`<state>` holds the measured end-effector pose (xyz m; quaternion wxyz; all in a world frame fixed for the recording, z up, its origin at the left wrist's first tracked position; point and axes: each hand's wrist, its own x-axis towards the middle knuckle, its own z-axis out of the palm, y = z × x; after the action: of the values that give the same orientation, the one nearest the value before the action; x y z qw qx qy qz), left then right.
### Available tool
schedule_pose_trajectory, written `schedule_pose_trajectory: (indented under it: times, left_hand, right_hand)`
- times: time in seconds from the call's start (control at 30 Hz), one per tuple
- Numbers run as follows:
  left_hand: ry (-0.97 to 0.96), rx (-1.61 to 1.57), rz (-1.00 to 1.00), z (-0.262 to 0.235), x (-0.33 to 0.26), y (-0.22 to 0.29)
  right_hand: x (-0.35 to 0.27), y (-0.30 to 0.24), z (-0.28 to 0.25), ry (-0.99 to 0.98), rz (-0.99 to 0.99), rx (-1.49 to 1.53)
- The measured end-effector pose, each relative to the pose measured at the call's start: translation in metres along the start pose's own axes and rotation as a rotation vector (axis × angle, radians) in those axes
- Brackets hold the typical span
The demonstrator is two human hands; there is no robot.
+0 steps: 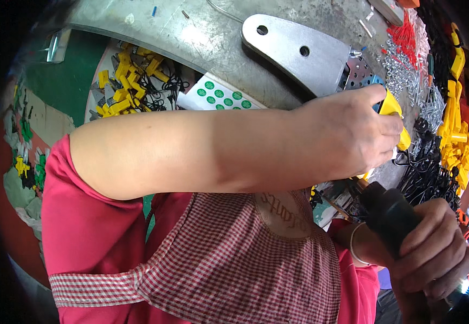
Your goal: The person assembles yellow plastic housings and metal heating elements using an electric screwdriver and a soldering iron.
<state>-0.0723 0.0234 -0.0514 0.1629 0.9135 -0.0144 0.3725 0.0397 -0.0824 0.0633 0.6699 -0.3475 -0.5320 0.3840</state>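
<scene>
My left hand (pixel 353 127) reaches across from the left, back uppermost, its fingers closed round a yellow plastic part (pixel 393 108). Much of that part is hidden behind the fingers. Lower right, my right hand (pixel 434 251) is wrapped round the body of a black electric screwdriver (pixel 388 213). Its tip points up and left, close under my left hand, where a bit of yellow shows; whether they touch I cannot tell. Just beyond my left hand stand a grey metal bracket (pixel 299 51) with two round holes and a perforated bluish metal piece (pixel 359 73).
Loose screws (pixel 407 70) and red pieces (pixel 403 40) lie at the upper right of the metal table (pixel 191 32). Yellow plastic parts (pixel 458 140) and black cables (pixel 423 173) are heaped at right. A sheet of green round stickers (pixel 218 94) and more yellow parts (pixel 129 81) lie behind my left forearm.
</scene>
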Motion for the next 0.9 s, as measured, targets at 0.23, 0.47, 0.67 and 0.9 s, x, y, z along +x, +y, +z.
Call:
schedule_pose_trajectory:
  times: [0.23, 0.47, 0.67, 0.9]
  left_hand:
    - [0.114, 0.005, -0.008, -0.002, 0.004, 0.002]
    - [0.051, 0.070, 0.026, 0.002, 0.001, 0.003]
    - [-0.038, 0.128, -0.008, -0.006, 0.003, 0.010]
    - [-0.056, 0.078, -0.052, 0.004, 0.002, 0.019]
  right_hand:
    - [-0.011, 0.001, -0.013, -0.130, -0.069, 0.388]
    - [-0.009, -0.023, 0.013, 0.098, -0.180, -0.146]
    - [-0.019, -0.024, 0.002, 0.234, -0.117, -0.173]
    - [-0.016, -0.016, -0.032, -0.174, -0.054, -0.054]
